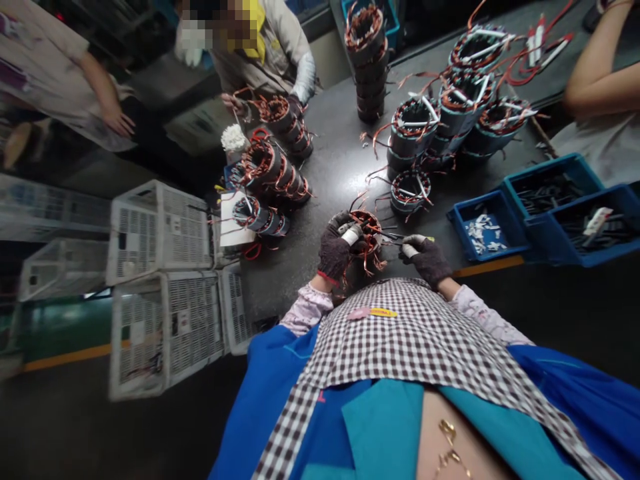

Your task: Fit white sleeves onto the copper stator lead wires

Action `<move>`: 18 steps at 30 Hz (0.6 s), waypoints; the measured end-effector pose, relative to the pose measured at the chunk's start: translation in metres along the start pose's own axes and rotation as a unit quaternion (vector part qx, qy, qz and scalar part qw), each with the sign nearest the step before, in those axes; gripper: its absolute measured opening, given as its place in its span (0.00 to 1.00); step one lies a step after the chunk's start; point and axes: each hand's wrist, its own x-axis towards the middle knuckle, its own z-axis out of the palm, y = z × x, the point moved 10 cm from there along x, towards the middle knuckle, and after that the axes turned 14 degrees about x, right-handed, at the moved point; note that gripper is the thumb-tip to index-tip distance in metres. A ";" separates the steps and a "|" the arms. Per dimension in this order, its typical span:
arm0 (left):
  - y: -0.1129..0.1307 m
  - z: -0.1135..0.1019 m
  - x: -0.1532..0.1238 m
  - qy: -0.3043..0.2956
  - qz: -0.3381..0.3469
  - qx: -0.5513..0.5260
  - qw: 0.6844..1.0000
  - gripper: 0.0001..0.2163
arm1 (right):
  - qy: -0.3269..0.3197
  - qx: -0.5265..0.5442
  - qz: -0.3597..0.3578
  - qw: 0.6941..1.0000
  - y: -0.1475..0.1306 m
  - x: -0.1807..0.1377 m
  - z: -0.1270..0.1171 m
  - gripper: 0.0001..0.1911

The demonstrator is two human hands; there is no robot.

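In front of my apron a motor stator (369, 235) with copper windings and loose wire ends stands at the table's near edge. My left hand (336, 250), in a dark glove with pale fingertips, is closed on the stator's left rim. To the right, my gloved right hand (426, 259) is closed in a pinch on a thin dark tool (393, 236), which reaches to the stator's wires. A small yellow bit shows behind its fingers; the tool's exact kind is too small to tell. Just beyond stands another stator (411, 190) with wires sticking out.
Several stators with white sleeves (463, 90) stand back right; a tall stack (367, 63) rises behind. More stator stacks (275, 167) lean at left near a co-worker (273, 40). Blue bins (463, 233) hold small white and dark parts. White crates (187, 233) stand left.
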 end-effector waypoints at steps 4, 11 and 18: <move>-0.001 0.001 0.001 0.009 0.004 0.007 1.000 0.24 | 0.015 0.034 0.035 0.999 0.003 0.000 0.003 0.19; 0.000 0.004 0.001 0.004 0.007 -0.002 1.000 0.24 | -0.023 0.132 0.080 0.988 0.005 -0.002 0.026 0.18; 0.004 0.007 -0.001 -0.007 0.012 -0.008 1.000 0.26 | -0.017 0.167 0.085 0.982 0.009 -0.002 0.025 0.16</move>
